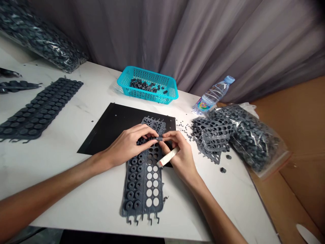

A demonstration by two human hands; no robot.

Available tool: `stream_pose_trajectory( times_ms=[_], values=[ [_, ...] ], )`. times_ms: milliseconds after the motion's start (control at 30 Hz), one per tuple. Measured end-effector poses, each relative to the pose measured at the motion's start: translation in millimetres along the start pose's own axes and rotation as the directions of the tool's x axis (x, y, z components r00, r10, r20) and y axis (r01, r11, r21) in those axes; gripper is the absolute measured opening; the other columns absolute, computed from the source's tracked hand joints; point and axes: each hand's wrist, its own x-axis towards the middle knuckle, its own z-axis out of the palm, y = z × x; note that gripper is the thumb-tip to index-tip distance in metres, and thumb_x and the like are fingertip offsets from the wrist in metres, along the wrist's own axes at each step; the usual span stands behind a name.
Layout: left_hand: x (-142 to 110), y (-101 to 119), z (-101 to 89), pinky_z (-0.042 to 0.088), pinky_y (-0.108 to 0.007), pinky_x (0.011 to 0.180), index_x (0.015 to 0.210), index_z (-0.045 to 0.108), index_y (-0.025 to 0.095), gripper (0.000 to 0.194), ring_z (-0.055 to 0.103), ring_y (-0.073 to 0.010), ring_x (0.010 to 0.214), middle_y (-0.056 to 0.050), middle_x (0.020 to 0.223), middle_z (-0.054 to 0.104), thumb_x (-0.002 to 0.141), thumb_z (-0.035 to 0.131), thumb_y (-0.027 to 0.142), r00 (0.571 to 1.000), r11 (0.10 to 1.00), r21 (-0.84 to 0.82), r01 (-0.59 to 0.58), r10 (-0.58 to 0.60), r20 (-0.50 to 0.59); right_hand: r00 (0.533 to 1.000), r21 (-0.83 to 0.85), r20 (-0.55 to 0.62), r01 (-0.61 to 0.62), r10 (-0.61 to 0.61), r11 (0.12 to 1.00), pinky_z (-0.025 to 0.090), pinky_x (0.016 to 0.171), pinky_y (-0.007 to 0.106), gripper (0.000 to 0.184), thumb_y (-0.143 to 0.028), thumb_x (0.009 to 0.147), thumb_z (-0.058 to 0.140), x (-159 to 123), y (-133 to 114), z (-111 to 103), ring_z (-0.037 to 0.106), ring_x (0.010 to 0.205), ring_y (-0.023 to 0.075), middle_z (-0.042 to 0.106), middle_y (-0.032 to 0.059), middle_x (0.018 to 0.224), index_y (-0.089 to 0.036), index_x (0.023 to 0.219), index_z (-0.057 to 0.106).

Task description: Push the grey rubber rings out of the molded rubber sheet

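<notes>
Grey sheet (144, 179) — ringed studs (128, 207) down one half, the other partly pierced.

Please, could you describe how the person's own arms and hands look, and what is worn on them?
The left hand and right hand are bare, without gloves. The slim left forearm and right forearm show no sleeve, watch or bracelet. I cannot make out any ring.

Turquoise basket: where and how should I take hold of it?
I'd grip the turquoise basket by its rim at both short ends, coming from above: it stands upright and open-topped, and a level two-sided hold should keep the loose black pieces inside.
</notes>
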Motion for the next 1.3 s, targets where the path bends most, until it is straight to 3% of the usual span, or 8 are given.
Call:
stream_pose_trajectory(
  times_ms=[200,367,833,933,1000,1100,1200,1300],
  values=[
    [0.7,-0.5,1.2,0.059,-0.034,0.093,0.120,0.071,0.025,0.018,0.070,-0.0195,0.102,-0.004,0.114,0.073,0.107,0.060,0.032,1.000,1.000,-0.004,-0.002,0.002,0.019,0.998,-0.145,0.010,0.066,-0.065,0.987,0.050,0.077,0.038,0.015,-0.025,0.099,0.069,-2.0,3.3,-0.5,0.067,0.089,0.0245,0.075,0.0055,0.105,-0.026,0.112,0.063],
    [0.9,2.5,0.0,0.058,-0.034,0.098,0.118,0.070,0.025,0.018,0.070,-0.0190,0.109,-0.002,0.114,0.075,0.107,0.056,0.024,1.000,0.999,-0.040,0.008,-0.007,0.028,0.969,-0.414,0.058,0.241,-0.239,0.878,0.053,0.090,0.043,0.022,-0.020,0.099,0.067,-3.6,4.1,-0.1,0.062,0.109,0.0300,0.066,0.0102,0.116,-0.026,0.120,0.065],
    [0.5,-0.9,7.1,0.061,-0.034,0.096,0.118,0.065,0.023,0.018,0.073,-0.0178,0.102,-0.003,0.116,0.072,0.101,0.060,0.018,0.998,0.992,-0.109,0.068,-0.066,0.022,0.927,-0.493,0.208,0.374,-0.311,0.785,0.057,0.085,0.044,0.013,-0.025,0.107,0.061,-1.5,7.3,-1.7,0.065,0.101,0.0293,0.072,0.0105,0.109,-0.024,0.117,0.069],
    [0.1,-2.4,7.2,0.060,-0.034,0.094,0.115,0.064,0.023,0.013,0.072,-0.0185,0.098,-0.003,0.114,0.071,0.103,0.060,0.022,0.990,0.993,0.003,0.117,-0.116,-0.076,0.931,-0.528,0.199,0.365,-0.307,0.767,0.057,0.081,0.043,0.010,-0.026,0.107,0.061,-1.4,10.7,-2.1,0.065,0.098,0.0292,0.073,0.0103,0.105,-0.023,0.112,0.070],
    [0.2,-5.2,5.3,0.058,-0.040,0.095,0.112,0.064,0.022,0.012,0.070,-0.0240,0.104,-0.005,0.112,0.071,0.104,0.061,0.030,0.972,0.956,0.218,0.198,-0.163,-0.170,0.936,-0.547,0.191,0.352,-0.296,0.759,0.056,0.078,0.042,0.010,-0.025,0.107,0.061,-1.5,10.9,-1.6,0.065,0.098,0.0293,0.073,0.0104,0.105,-0.023,0.111,0.070],
    [2.5,-12.2,0.6,0.054,-0.050,0.096,0.113,0.063,0.018,0.038,0.066,-0.0343,0.109,-0.012,0.112,0.069,0.099,0.067,0.053,0.951,0.815,0.494,0.303,-0.223,-0.215,0.940,-0.551,0.183,0.341,-0.288,0.762,0.055,0.076,0.042,0.010,-0.024,0.107,0.060,-1.0,9.2,-0.3,0.064,0.098,0.0293,0.073,0.0102,0.106,-0.024,0.109,0.070],
    [7.5,-20.0,-3.0,0.053,-0.049,0.092,0.111,0.060,0.017,0.057,0.066,-0.0340,0.100,-0.012,0.103,0.068,0.093,0.066,0.071,0.942,0.783,0.525,0.334,-0.283,-0.178,0.946,-0.515,0.158,0.322,-0.281,0.795,0.054,0.079,0.042,0.010,-0.021,0.107,0.058,0.0,7.9,0.9,0.065,0.097,0.0286,0.074,0.0092,0.104,-0.024,0.105,0.068],
    [11.9,-25.2,-3.1,0.051,-0.044,0.090,0.099,0.061,0.021,0.050,0.065,-0.0310,0.096,-0.007,0.095,0.069,0.089,0.073,0.068,0.930,0.812,0.458,0.363,-0.344,-0.128,0.960,-0.480,0.122,0.278,-0.250,0.832,0.052,0.078,0.040,0.009,-0.020,0.106,0.058,0.5,8.8,1.6,0.065,0.093,0.0271,0.073,0.0076,0.098,-0.024,0.105,0.067]
  ],
)
